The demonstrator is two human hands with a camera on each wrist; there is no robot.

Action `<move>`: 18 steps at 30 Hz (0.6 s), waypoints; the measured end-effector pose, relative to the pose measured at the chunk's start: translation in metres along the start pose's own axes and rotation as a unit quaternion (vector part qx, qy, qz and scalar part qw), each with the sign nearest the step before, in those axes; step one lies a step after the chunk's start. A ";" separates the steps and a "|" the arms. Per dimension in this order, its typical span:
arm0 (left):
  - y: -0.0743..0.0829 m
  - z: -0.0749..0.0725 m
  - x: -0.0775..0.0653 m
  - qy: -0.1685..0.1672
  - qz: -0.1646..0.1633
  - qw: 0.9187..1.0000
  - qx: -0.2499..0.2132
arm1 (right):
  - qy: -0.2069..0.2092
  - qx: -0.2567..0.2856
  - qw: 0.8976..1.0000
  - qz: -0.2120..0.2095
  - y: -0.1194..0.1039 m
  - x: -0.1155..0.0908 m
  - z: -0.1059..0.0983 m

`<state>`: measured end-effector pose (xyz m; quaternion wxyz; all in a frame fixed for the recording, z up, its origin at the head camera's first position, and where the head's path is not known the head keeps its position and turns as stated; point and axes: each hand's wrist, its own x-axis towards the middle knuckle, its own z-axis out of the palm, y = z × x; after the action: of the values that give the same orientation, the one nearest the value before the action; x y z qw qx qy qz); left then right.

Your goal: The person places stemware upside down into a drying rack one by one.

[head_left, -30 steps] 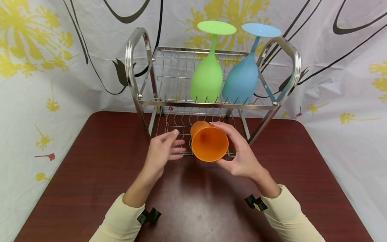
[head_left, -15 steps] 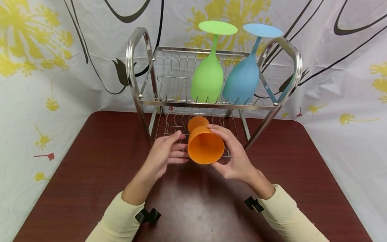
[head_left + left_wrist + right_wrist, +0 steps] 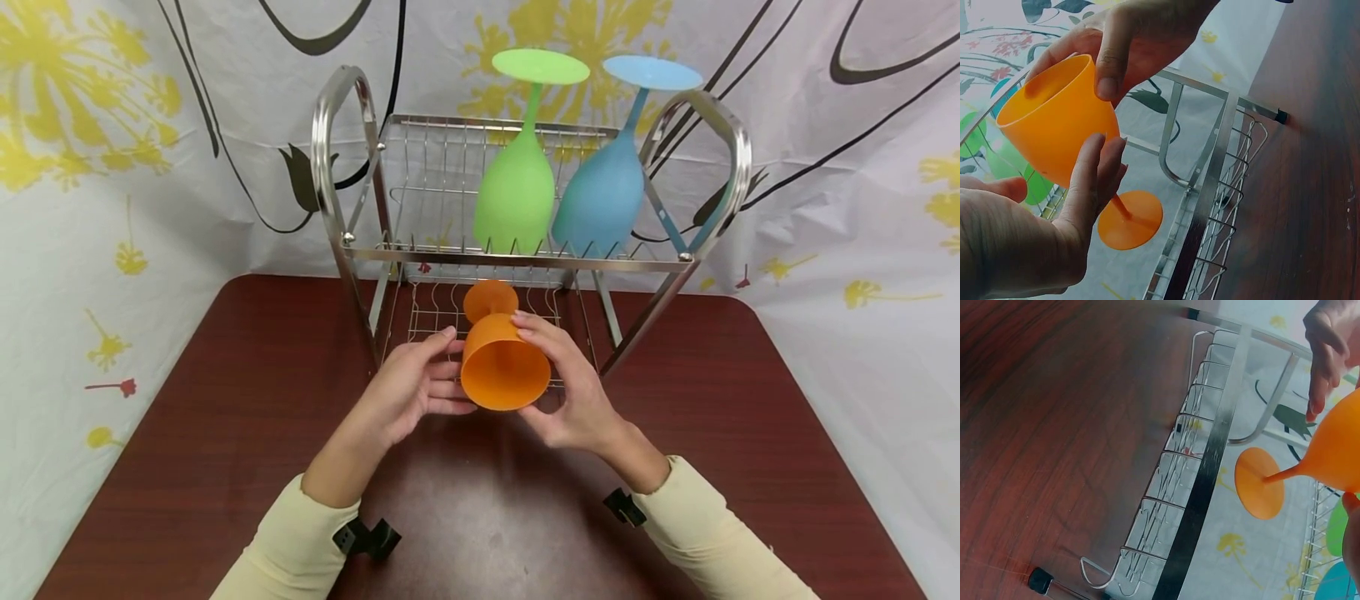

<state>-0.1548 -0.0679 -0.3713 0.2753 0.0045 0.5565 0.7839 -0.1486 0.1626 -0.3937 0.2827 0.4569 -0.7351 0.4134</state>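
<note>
An orange goblet [image 3: 504,367] is held above the table in front of the rack, tilted so that its mouth faces the head camera and its foot points away. My right hand [image 3: 573,387] grips the bowl from the right, thumb low and fingers over the top. At the bowl's left side is my left hand [image 3: 412,379], its fingers extended and near or touching the orange wall. The left wrist view shows the goblet's round foot [image 3: 1130,220] beyond the left fingertips. A green goblet [image 3: 514,196] and a blue goblet [image 3: 600,196] stand upside down on the upper shelf.
A two-tier metal dish rack [image 3: 517,260] stands at the back of the dark red table [image 3: 225,433]. Its lower wire shelf [image 3: 431,321] lies behind the hands. A flower-patterned white cloth [image 3: 180,208] hangs behind and beside the table.
The right hand has shifted the orange goblet slightly left and nearer, tipping it so that more of its foot shows. The left hand has moved slightly right, closer to the bowl.
</note>
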 end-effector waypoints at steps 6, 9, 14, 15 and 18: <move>0.001 0.002 0.000 -0.011 0.001 1.000 0.001 | -0.012 0.006 1.000 -0.012 0.000 0.000 0.002; 0.000 0.002 0.000 -0.019 0.002 1.000 0.006 | -0.013 0.007 1.000 -0.020 -0.001 0.000 0.003; -0.001 0.001 -0.001 -0.034 0.005 0.999 0.009 | -0.024 0.008 0.999 -0.020 -0.001 -0.001 0.005; -0.002 0.001 -0.001 -0.036 0.007 0.999 0.009 | -0.028 0.007 0.999 -0.019 -0.001 -0.001 0.005; -0.003 -0.001 -0.002 -0.040 0.011 0.999 0.011 | -0.035 0.005 0.999 -0.018 -0.001 -0.001 0.006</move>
<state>-0.1520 -0.0684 -0.3740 0.2885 0.0453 0.5537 0.7798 -0.1473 0.1576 -0.3973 0.2619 0.4855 -0.7344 0.3954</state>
